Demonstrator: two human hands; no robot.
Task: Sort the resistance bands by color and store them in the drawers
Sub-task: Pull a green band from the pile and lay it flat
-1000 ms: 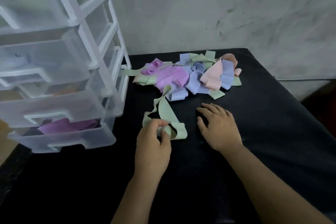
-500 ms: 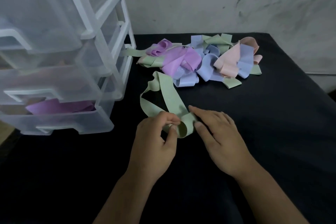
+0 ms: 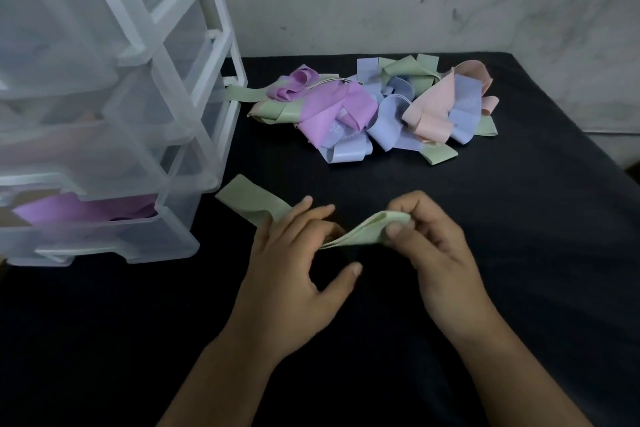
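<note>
The black worktop [image 3: 519,253] fills most of the frame below a grey wall. A clear plastic drawer unit [image 3: 104,107] stands at the upper left. Its bottom drawer [image 3: 114,239] sits slightly open with a purple band [image 3: 86,211] inside; what the upper drawers hold is too hazy to tell. A pile [image 3: 374,107] of purple, blue, pink and green bands lies at the upper centre, well apart from the hands. At lower centre the left hand [image 3: 291,274] rests fairly straight fingers on the green band [image 3: 249,201], thumb spread away, gripping nothing. The right hand [image 3: 436,253] pinches the band's folded end between thumb and curled fingers. The band's other end lies flat just beside the bottom drawer.
</note>
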